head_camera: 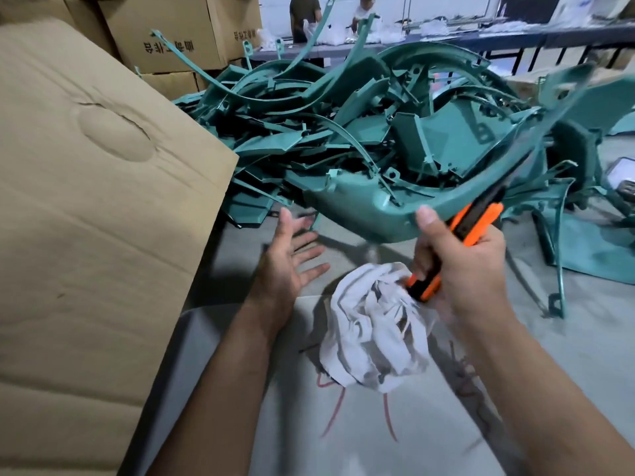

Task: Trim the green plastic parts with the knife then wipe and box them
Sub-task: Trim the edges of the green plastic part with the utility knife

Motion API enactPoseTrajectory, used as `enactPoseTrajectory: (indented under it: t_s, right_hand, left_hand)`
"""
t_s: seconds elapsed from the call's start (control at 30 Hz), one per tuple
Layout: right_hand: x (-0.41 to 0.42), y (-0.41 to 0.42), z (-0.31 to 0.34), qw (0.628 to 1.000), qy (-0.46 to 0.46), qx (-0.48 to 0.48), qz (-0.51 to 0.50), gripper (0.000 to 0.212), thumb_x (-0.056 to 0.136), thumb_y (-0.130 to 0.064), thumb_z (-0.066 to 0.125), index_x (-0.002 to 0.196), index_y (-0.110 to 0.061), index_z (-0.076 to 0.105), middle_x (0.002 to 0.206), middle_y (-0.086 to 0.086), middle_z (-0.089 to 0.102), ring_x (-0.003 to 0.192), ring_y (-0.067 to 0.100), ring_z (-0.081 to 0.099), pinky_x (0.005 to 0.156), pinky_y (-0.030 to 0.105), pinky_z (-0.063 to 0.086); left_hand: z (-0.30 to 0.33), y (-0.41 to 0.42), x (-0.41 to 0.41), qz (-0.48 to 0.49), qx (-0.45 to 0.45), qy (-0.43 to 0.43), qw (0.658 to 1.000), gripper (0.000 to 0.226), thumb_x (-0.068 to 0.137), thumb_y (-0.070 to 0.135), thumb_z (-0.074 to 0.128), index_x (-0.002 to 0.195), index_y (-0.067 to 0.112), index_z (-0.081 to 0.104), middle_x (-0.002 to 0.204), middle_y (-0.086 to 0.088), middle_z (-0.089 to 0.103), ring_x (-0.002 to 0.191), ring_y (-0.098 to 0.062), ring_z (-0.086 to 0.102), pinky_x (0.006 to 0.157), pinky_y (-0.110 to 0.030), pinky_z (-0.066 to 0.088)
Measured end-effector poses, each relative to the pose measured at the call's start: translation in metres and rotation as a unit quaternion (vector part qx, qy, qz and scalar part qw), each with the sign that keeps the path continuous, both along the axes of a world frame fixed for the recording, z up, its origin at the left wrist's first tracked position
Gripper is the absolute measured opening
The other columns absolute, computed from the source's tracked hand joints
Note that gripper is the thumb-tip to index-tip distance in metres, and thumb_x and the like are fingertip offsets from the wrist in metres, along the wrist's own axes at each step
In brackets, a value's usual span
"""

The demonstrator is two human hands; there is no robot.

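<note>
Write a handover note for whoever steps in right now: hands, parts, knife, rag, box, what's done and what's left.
Left hand: open, fingers spread, holding nothing, just short of the green part.
Right hand: grips the orange knife, thumb up against the curved green part; the white rag hangs bunched beneath this hand.
Pile of green parts: heaped on the table straight ahead.
Cardboard box: at the left; its inside is not visible.
Done: cannot tell how many parts are trimmed or boxed.
Left: trim this part, wipe it, box it, then work through the pile.
</note>
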State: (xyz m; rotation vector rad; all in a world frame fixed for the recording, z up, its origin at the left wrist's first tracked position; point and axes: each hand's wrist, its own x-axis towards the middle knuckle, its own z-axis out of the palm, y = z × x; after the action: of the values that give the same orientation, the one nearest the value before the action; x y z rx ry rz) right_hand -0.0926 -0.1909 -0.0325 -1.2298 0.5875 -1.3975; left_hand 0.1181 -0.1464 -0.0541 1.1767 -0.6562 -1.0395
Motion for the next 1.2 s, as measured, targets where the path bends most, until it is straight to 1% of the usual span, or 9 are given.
enactPoseTrajectory:
  t_s: [0.1,0.3,0.4,0.47,0.67,0.83,1.0,1.1,1.2]
  right_hand:
    - [-0.007,-0.015,0.0,0.984,-0.108,0.107,0.094,0.025,0.091,-0.028,0.076,0.075,-0.021,0.058,0.064,-0.001,0.045,0.046,0.009,0.038,0.04,0.021,0.036]
    - [-0.011,-0.022,-0.005,0.971,-0.067,0.142,0.178,0.03,0.084,-0.033,0.08,0.076,-0.018,0.055,0.067,-0.002,0.042,0.045,0.006,0.038,0.037,0.017,0.036]
    - [-0.007,-0.023,-0.007,0.979,-0.067,0.167,0.1,0.029,0.09,-0.043,0.075,0.084,-0.017,0.063,0.069,-0.002,0.049,0.047,0.008,0.037,0.038,0.019,0.035]
    - [-0.007,-0.027,-0.009,0.983,-0.046,0.177,0.0,0.037,0.097,-0.051,0.066,0.096,-0.014,0.062,0.068,-0.001,0.051,0.046,0.01,0.037,0.039,0.022,0.032]
    - [-0.009,-0.024,-0.014,0.991,0.127,0.003,-0.042,0.034,0.104,-0.055,0.045,0.094,-0.022,0.048,0.076,0.007,0.061,0.048,0.019,0.043,0.042,0.029,0.036]
    - [0.003,-0.013,-0.016,0.919,0.353,-0.167,-0.053,0.033,0.11,-0.037,0.046,0.087,-0.017,0.058,0.065,0.004,0.063,0.057,0.026,0.061,0.057,0.048,0.051]
    - [0.005,-0.009,-0.016,0.905,0.392,-0.162,-0.017,0.041,0.111,-0.037,0.044,0.08,-0.012,0.052,0.063,0.012,0.063,0.056,0.033,0.059,0.056,0.052,0.049]
    - [0.003,-0.007,-0.016,0.924,0.354,-0.137,0.047,0.042,0.112,-0.037,0.045,0.084,-0.006,0.052,0.06,0.013,0.064,0.044,0.024,0.057,0.045,0.034,0.042]
    - [0.003,-0.008,-0.015,0.905,0.384,-0.179,0.038,0.04,0.111,-0.037,0.045,0.081,-0.012,0.054,0.061,0.01,0.061,0.05,0.024,0.056,0.051,0.038,0.043]
  left_hand:
    - [-0.005,-0.001,-0.003,-0.064,-0.041,-0.013,0.997,0.058,0.08,0.042,0.078,0.131,0.018,0.063,0.13,-0.016,0.067,0.112,-0.029,0.069,0.089,-0.037,0.057]
    - [-0.008,0.006,-0.013,-0.114,-0.137,0.079,0.981,0.036,0.083,0.013,0.078,0.118,0.013,0.075,0.129,-0.02,0.068,0.122,-0.04,0.065,0.096,-0.048,0.056]
    - [-0.004,0.008,-0.015,-0.066,-0.143,0.042,0.987,0.028,0.088,0.001,0.069,0.111,0.016,0.077,0.125,-0.015,0.072,0.119,-0.034,0.067,0.1,-0.049,0.053]
    - [-0.001,0.01,-0.017,-0.022,-0.148,-0.05,0.988,0.025,0.094,-0.008,0.064,0.11,0.009,0.073,0.11,-0.002,0.078,0.106,-0.018,0.074,0.087,-0.03,0.059]
    - [0.005,0.013,-0.022,0.018,-0.131,-0.114,0.985,0.029,0.095,-0.016,0.054,0.123,-0.008,0.059,0.091,0.006,0.079,0.086,-0.003,0.074,0.073,-0.014,0.056]
    - [-0.007,0.01,-0.005,0.05,-0.089,-0.159,0.982,0.02,0.09,-0.011,0.067,0.106,-0.002,0.071,0.084,0.014,0.078,0.081,0.001,0.072,0.074,-0.005,0.05]
    - [-0.01,-0.007,0.005,0.032,-0.139,0.025,0.989,0.058,0.083,-0.029,0.035,0.053,0.015,0.06,0.091,-0.006,0.076,0.103,-0.019,0.072,0.086,-0.026,0.059]
    - [-0.009,-0.011,0.007,0.046,-0.184,0.063,0.98,0.036,0.057,-0.011,0.046,0.042,0.02,0.053,0.082,-0.006,0.075,0.097,-0.02,0.075,0.077,-0.033,0.062]
    - [-0.01,-0.009,0.008,0.062,-0.229,0.019,0.971,0.037,0.06,-0.011,0.054,0.043,0.022,0.055,0.082,-0.002,0.075,0.103,-0.019,0.073,0.083,-0.036,0.06]
